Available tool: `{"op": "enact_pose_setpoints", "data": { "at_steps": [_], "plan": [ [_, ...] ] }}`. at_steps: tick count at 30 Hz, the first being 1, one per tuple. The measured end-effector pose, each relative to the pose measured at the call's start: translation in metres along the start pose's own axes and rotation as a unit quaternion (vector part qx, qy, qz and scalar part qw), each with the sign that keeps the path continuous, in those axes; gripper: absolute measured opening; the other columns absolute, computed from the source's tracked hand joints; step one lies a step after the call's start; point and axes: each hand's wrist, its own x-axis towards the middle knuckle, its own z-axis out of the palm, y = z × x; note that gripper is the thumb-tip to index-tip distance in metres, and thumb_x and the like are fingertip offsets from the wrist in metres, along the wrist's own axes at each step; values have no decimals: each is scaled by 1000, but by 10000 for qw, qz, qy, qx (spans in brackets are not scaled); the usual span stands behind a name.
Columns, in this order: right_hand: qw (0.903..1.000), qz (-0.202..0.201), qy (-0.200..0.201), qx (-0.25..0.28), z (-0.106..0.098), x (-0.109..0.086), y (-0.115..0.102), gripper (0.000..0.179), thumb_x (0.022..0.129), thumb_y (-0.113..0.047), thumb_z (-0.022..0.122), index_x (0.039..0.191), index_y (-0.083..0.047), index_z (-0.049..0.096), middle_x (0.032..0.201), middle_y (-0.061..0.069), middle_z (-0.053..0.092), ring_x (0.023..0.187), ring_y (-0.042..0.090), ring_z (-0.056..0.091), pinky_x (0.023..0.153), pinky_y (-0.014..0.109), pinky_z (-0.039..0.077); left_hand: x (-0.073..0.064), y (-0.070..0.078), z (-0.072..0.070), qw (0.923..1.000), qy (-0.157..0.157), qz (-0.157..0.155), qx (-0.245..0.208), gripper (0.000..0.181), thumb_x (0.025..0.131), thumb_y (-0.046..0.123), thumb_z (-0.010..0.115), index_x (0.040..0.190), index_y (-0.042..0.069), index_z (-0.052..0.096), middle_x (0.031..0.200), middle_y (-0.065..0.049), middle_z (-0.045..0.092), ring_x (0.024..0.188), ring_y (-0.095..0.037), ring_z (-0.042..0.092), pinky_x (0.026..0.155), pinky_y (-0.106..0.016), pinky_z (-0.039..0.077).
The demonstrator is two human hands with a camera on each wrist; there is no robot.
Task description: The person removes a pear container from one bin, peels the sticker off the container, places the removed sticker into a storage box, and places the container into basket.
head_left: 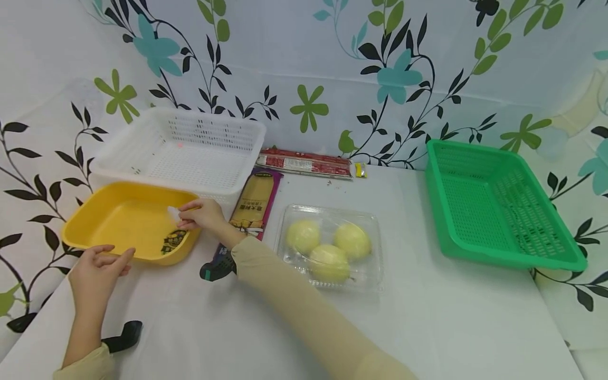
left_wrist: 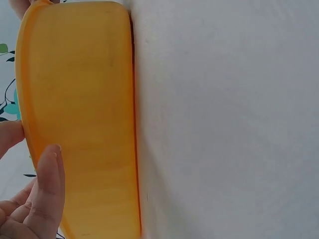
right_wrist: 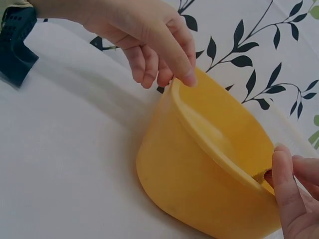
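My left hand (head_left: 101, 269) is at the near rim of a yellow basin (head_left: 114, 221). In the left wrist view its thumb lies along the basin's outer wall and a finger touches the rim, so it grips the edge. At the basin's right end, my right hand (head_left: 201, 216) pinches a small whitish piece (head_left: 173, 213) whose kind I cannot tell. The right wrist view shows a small brownish-yellow bit (right_wrist: 264, 177) by those fingertips. Below it, inside the basin, is a black patch with yellow lettering (head_left: 173, 241); whether it is a packet or print is unclear.
A white basket (head_left: 199, 153) stands behind the basin. Beside it lie a purple-edged pasta packet (head_left: 256, 203), long red packets (head_left: 306, 162) and a small yellow packet (head_left: 361, 170). A clear box (head_left: 375, 248) contains three pale yellow-green fruits (head_left: 330, 262). On the right sits a green basket (head_left: 503, 253).
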Motion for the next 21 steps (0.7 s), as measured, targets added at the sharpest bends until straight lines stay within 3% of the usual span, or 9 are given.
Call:
{"op": "enact_pose_setpoints", "data": {
  "at_steps": [4,7,11,16,18,21],
  "plan": [
    [9997,7,-93,-205,-4,-1,1,12,82,0,62,93,4,66,65,9,63,59,23,64,54,24,50,0,3,1,9999,-85,-18,68,70,73,55,62,122,8,46,70,-2,66,54,5,54,67,-23,34],
    [9992,-25,-219,-343,-6,-3,2,15,81,-2,63,95,3,66,68,9,64,59,21,63,55,25,51,1,3,2,9999,-120,3,90,68,74,55,62,121,8,47,69,-2,66,54,5,54,72,-26,34],
    [9989,-112,-450,-20,-7,-10,-1,16,81,-1,63,96,5,66,76,15,65,57,20,62,58,27,51,4,1,3,9998,-143,114,123,64,75,54,61,118,8,47,67,-3,65,52,3,55,75,-29,34],
    [9926,-523,-750,805,-19,-27,-16,13,83,3,59,94,8,63,83,20,64,51,15,58,64,36,51,8,2,4,9992,-262,215,233,62,76,56,59,115,9,47,64,-2,64,49,-7,58,50,-20,38],
    [9881,-739,-987,924,-27,-35,-25,14,84,3,57,96,10,62,84,19,64,52,15,58,65,37,51,0,23,-2,9991,-359,213,117,56,77,53,60,111,10,48,63,-1,63,48,-9,58,45,-22,39],
    [9820,-1088,-1261,892,-41,-45,-34,17,86,1,56,100,10,60,87,19,64,55,15,59,63,33,52,-20,75,-17,9975,-576,293,-291,51,80,44,62,110,5,49,61,3,61,48,-6,56,45,-20,40]
  ]
}}
